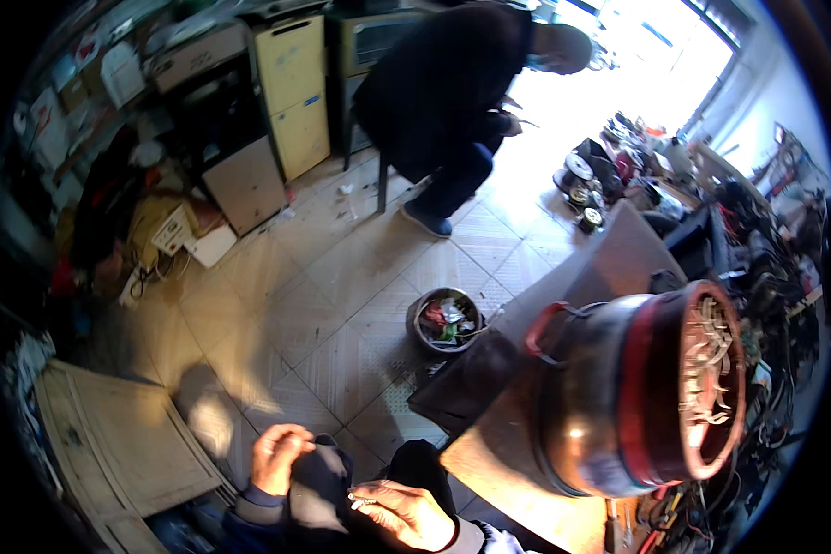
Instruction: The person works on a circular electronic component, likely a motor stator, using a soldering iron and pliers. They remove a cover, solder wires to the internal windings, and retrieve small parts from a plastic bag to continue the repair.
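Observation:
My left hand (280, 457) is raised over my lap with thumb and fingers brought together. Whatever it may pinch is too small to make out. Lower and to the right, my right hand (406, 515) is closed, palm inward, on a small shiny metal piece (364, 501) at its fingertips; its kind cannot be told. Both hands are apart, above my dark-clothed legs. To the right, a large barrel-shaped metal vessel (586, 397) with red bands and a red handle (546, 330) stands on a worktop (498, 462). Pale curled strips (708, 360) show at its rimmed end.
A bucket of scraps (424, 340) stands on the tiled floor (332, 342) ahead. Beyond it another person (443, 92) sits bent forward on a stool. Spools and tools (591, 189) crowd the right side. A wooden panel (125, 443) lies near left; a yellow cabinet (293, 102) stands behind.

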`<state>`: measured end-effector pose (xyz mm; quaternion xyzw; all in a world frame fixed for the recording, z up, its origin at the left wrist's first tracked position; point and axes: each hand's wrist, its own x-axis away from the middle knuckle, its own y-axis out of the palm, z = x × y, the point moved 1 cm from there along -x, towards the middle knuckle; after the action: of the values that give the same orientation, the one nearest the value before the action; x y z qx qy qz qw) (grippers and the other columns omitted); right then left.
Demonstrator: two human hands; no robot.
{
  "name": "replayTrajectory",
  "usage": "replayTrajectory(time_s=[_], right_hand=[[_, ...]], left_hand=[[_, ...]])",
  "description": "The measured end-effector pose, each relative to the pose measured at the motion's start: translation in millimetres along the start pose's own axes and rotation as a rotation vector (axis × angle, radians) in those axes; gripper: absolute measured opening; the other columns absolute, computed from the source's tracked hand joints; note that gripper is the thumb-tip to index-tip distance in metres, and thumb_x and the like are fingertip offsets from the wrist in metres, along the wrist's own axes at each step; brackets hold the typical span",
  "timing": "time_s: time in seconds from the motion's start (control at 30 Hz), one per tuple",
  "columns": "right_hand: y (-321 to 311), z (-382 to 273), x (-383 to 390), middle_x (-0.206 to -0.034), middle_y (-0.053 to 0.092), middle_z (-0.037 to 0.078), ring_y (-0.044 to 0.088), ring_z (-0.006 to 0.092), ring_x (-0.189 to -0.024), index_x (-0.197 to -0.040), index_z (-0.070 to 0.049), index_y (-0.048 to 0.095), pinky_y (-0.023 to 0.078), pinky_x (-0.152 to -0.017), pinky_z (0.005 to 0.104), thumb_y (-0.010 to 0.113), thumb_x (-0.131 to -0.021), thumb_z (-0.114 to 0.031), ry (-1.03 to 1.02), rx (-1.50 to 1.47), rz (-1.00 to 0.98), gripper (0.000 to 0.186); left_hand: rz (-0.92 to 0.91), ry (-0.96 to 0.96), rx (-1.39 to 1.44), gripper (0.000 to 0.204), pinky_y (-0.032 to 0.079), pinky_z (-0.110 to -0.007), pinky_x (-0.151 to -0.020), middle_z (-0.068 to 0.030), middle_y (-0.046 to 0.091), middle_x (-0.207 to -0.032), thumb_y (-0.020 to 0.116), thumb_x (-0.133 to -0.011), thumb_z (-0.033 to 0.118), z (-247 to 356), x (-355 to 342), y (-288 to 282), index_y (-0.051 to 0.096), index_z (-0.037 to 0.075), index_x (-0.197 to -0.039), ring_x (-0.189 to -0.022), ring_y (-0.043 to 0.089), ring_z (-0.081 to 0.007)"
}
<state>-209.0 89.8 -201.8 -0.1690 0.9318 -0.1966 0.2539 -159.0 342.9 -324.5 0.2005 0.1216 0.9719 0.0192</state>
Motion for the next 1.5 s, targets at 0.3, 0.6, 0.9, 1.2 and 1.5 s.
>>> replayTrajectory(time_s=[0.3, 0.6, 0.9, 1.2, 1.5], right_hand=[[-167.9, -162.7, -24.4, -0.11, 0.071, 0.019, 0.071, 0.0332, -0.092, -0.119, 0.002, 0.072, 0.058, -0.082, 0.0391, 0.077, -0.091, -0.004, 0.555, -0.071, 0.498, 0.029], [-256.9, -235.5, 7.5, -0.106, 0.075, 0.014, 0.074, 0.0191, -0.097, -0.121, 0.006, 0.066, 0.06, -0.086, 0.0322, 0.078, -0.09, 0.004, 0.838, -0.442, 0.92, 0.034], [-272.2, -218.2, 17.8, -0.117, 0.073, 0.018, 0.072, 0.0204, -0.106, -0.134, 0.013, 0.058, 0.058, -0.095, 0.0309, 0.072, -0.094, 0.008, 0.641, -0.78, 1.137, 0.042], [-274.8, -211.0, -6.0, -0.117, 0.073, 0.02, 0.073, 0.0238, -0.104, -0.134, 0.013, 0.057, 0.059, -0.095, 0.0341, 0.069, -0.095, 0.01, 0.664, -0.677, 1.313, 0.041], [-274.1, -202.6, -16.6, -0.108, 0.074, 0.018, 0.074, 0.024, -0.093, -0.127, 0.01, 0.063, 0.061, -0.088, 0.0356, 0.07, -0.096, 0.003, 0.737, -0.72, 1.524, 0.033]], left_hand=[[-0.668, 0.013, -0.11, 0.043, 0.053, -0.033, -0.1, -0.0118, 0.07, -0.124, 0.073, -0.101, 0.016, 236.3, 103.8, 228.4, 0.059, -0.004, -0.136, -0.113, 0.066, -0.0169], [-0.864, 0.039, -0.5, 0.023, 0.056, -0.026, -0.083, -0.0081, 0.074, -0.106, 0.067, -0.105, 0.013, 309.4, 119.4, 368.5, 0.07, -0.005, -0.119, -0.091, 0.07, -0.0122], [-0.879, -0.125, -0.157, 0.023, 0.057, -0.025, -0.088, -0.007, 0.076, -0.105, 0.069, -0.103, 0.008, 292.2, 110.9, 397.5, 0.069, -0.002, -0.124, -0.096, 0.071, -0.0112], [-1.056, -0.165, -0.115, 0.027, 0.058, -0.028, -0.095, -0.0092, 0.072, -0.117, 0.071, -0.098, -0.002, 297.5, 68.4, 415.1, 0.064, -0.002, -0.125, -0.106, 0.07, -0.0128], [-1.271, -0.111, -0.219, 0.029, 0.06, -0.03, -0.097, -0.0062, 0.069, -0.114, 0.071, -0.092, -0.011, 309.9, 49.1, 436.5, 0.066, -0.004, -0.121, -0.11, 0.07, -0.0141]])
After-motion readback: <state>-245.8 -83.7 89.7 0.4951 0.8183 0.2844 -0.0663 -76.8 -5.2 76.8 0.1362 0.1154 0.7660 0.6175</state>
